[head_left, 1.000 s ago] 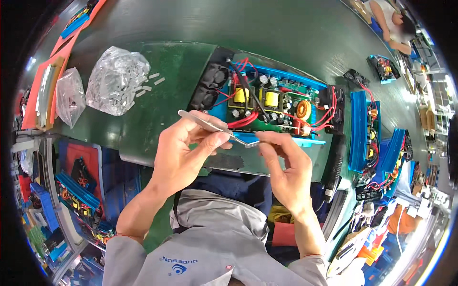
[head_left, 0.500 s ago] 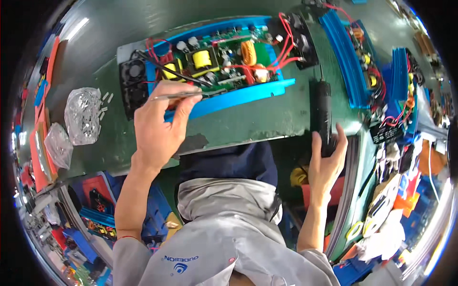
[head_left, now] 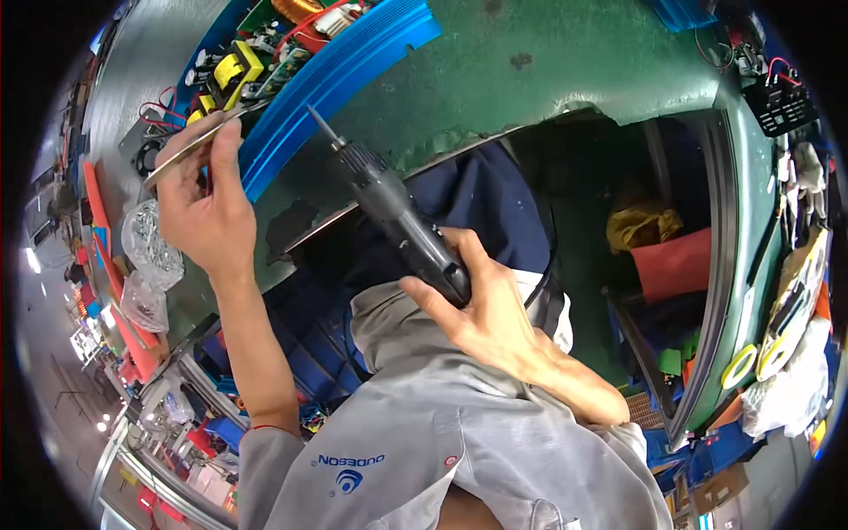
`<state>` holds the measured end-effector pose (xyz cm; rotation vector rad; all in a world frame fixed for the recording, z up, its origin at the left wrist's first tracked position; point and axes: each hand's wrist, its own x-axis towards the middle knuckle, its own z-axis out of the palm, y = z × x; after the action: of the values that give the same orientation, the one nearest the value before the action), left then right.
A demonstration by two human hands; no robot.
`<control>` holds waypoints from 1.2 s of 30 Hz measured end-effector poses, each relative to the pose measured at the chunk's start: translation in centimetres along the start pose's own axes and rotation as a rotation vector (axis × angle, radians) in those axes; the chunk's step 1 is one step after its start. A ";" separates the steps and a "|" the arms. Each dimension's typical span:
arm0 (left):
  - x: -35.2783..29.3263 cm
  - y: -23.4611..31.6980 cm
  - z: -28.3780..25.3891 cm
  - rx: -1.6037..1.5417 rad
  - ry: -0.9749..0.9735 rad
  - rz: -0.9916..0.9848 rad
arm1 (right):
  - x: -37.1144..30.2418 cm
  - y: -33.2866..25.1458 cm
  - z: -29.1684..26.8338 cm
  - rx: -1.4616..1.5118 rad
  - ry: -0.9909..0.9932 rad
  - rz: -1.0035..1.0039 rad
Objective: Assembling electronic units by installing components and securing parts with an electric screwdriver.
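Observation:
My left hand (head_left: 205,194) is closed around a pair of metal tweezers (head_left: 196,145), whose tip points over the near side of a circuit board (head_left: 283,64). That board, with yellow-wrapped transformers (head_left: 231,69) and red wires, sits inside a blue finned metal housing (head_left: 340,75). My right hand (head_left: 486,309) grips a black electric screwdriver (head_left: 397,212) by its rear end. The driver slants up and left, with its bit near the housing's front wall, in front of my body. A black fan (head_left: 146,157) at the housing's left end is partly hidden behind my left hand.
Clear plastic bags (head_left: 152,247) of small parts lie at the bench's left, beside an orange-red strip (head_left: 97,208). At far right are a black fan (head_left: 779,104) with red wires and a roll of yellow tape (head_left: 739,367). The green bench's front edge is worn.
My right hand has lifted the black screwdriver from the bench's right side and brought it left, toward the housing. My left hand still holds the tweezers at the board. The whole view has turned rightward.

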<state>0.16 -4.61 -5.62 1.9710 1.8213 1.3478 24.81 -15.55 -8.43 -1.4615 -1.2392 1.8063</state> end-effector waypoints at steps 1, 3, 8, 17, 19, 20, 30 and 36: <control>0.0 -0.1 0.0 0.029 0.000 0.003 | 0.2 0.0 0.1 0.013 -0.006 -0.001; 0.0 -0.2 -0.1 0.068 -0.002 0.007 | 0.5 -0.2 0.2 -0.007 -0.032 -0.011; -0.1 -0.5 0.0 0.039 0.006 0.034 | 0.5 0.5 0.4 -0.069 0.015 -0.107; -0.2 -0.5 0.2 0.024 0.020 0.031 | 0.6 -0.2 -0.5 0.015 -0.077 -0.012; -0.1 -0.5 0.1 0.037 0.011 0.027 | 0.4 -0.1 -0.5 0.093 -0.076 -0.069; -0.1 -0.5 0.1 0.046 0.004 0.023 | 0.4 -0.3 -0.7 0.092 -0.073 -0.066; -0.2 -0.7 0.5 0.005 0.010 0.033 | 0.6 -0.4 -0.2 0.068 -0.056 -0.017; 0.7 -0.1 0.1 0.044 0.000 0.024 | 1.5 0.3 -0.9 0.410 -0.231 0.049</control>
<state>0.05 -3.93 -5.43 2.0208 1.8483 1.3252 25.24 -14.18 -9.39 -1.0860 -0.8664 2.1540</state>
